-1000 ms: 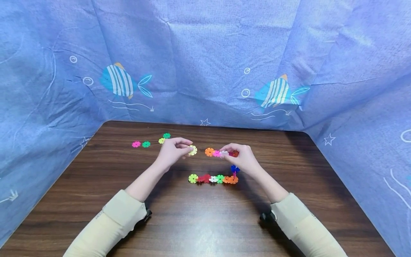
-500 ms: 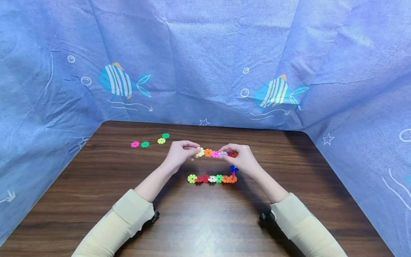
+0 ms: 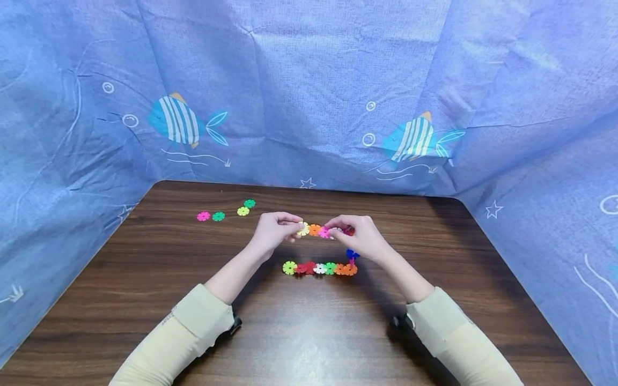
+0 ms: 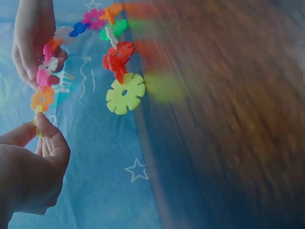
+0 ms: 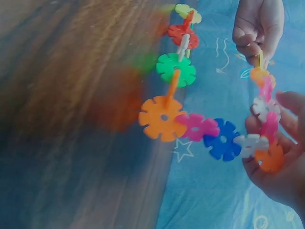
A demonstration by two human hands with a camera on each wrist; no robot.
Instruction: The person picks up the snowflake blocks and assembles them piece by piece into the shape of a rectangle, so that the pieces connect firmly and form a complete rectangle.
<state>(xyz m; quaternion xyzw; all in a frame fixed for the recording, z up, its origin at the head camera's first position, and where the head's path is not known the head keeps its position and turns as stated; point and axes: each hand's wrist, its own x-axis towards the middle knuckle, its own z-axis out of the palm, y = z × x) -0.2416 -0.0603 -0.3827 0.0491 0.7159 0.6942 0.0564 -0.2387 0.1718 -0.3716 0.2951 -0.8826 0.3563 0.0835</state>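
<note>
Notched flower-shaped plastic discs are joined into a U-shaped chain. My left hand (image 3: 272, 234) pinches a pale yellow disc (image 3: 303, 229) between thumb and fingers, right at the edge of the chain's orange disc (image 3: 314, 230). With thumb and fingertips, my right hand (image 3: 361, 234) grips the chain by its pink disc (image 3: 324, 232) and white disc (image 5: 265, 108). From there the chain bends through a blue disc (image 5: 223, 140) to a nearer row of orange, green (image 5: 176, 69), white and red discs. That row ends in a yellow-green disc (image 4: 125, 94).
Several loose discs lie at the table's back left: a pink disc (image 3: 203, 216), a green disc (image 3: 219, 216), a yellow disc (image 3: 243, 211) and another green disc (image 3: 249, 203). A blue fish-print curtain (image 3: 309, 107) hangs behind the brown wooden table (image 3: 145, 268).
My left hand has moved right, bringing the pale yellow disc against the orange end disc. The right hand's fingertips have shifted slightly left onto the pink disc. The nearer row stays put.
</note>
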